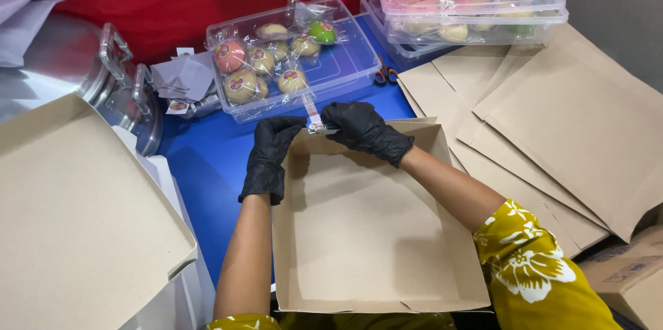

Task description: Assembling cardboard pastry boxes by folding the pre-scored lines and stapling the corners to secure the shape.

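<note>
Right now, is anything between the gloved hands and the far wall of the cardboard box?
Nothing visible. The left hand pinches the far wall of the cardboard box, and the right hand presses a small stapler onto that same edge.

both gloved hands, left and right, on a stapler at the cardboard box rim

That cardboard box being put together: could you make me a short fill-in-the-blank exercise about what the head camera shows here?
1. Both hands wear gloves coloured ____.
2. The right hand presses a small metal ____ onto the far wall of the cardboard box, while the left hand steadies that wall.
3. The table under the box is coloured ____.
4. The wrapped round cakes lie in a clear ____ tub.

Missing words: black; stapler; blue; plastic
</note>
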